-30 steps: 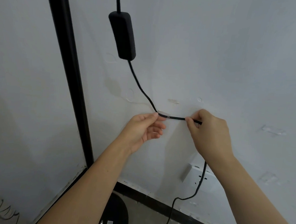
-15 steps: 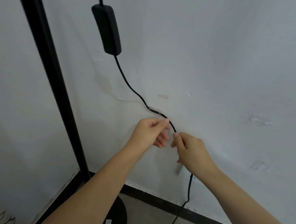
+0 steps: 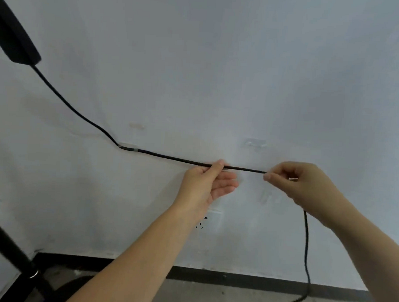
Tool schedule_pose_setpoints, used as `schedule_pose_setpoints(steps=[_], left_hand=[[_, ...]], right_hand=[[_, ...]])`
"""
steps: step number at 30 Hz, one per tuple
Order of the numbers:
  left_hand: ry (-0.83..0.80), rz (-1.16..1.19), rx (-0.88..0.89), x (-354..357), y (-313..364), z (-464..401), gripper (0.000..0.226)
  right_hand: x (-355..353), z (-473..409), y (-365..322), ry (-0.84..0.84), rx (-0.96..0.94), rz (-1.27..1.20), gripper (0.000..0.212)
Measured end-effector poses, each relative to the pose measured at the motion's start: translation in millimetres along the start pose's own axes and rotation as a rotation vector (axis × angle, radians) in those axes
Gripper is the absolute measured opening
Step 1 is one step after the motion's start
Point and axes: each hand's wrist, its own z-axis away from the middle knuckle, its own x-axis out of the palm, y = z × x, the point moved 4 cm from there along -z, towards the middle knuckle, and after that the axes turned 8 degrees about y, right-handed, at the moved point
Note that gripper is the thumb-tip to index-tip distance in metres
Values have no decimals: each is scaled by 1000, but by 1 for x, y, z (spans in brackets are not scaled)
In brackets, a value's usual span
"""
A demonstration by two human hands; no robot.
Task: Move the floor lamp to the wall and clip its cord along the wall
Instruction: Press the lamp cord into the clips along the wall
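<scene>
The black lamp cord (image 3: pixel 170 158) runs from the inline switch (image 3: pixel 16 46) at upper left down through a clear clip (image 3: pixel 129 146) on the white wall (image 3: pixel 221 59), then straight to the right. My left hand (image 3: pixel 207 182) pinches the cord between thumb and forefinger. My right hand (image 3: pixel 300 184) pinches it farther right, and the cord drops from that hand to the floor. A second clear clip (image 3: pixel 254 142) sits on the wall just above the stretch held between my hands. The lamp pole (image 3: pixel 6 254) and base (image 3: pixel 75 287) stand at lower left.
A white wall socket (image 3: pixel 210 220) sits below my left hand. Another clear clip (image 3: pixel 266 197) is stuck to the wall under the cord. A black skirting (image 3: pixel 233 278) runs along the grey floor (image 3: pixel 220 299).
Both hands slid to the right along the cord and pulled it taut and level from the first clip. The view swung right, so the switch and pole moved to the left edge.
</scene>
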Motion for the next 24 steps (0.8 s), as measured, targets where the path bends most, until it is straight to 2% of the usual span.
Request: schedule_pose_setpoints(steps=[3, 7, 12, 17, 24], left_hand=[[13, 68, -30, 17, -1, 0, 22], [32, 54, -30, 26, 4, -1, 29], [19, 9, -70, 33, 7, 3, 33], [5, 137, -145, 40, 8, 3, 28], [35, 96, -91, 42, 14, -1, 23]], right_hand=[[-20, -6, -15, 172, -110, 8, 17], [-27, -11, -27, 311, -180, 14, 14], [-26, -23, -36, 355, -222, 73, 13], [-25, -29, -33, 377, -211, 51, 14], [-26, -30, -25, 410, -176, 36, 19]])
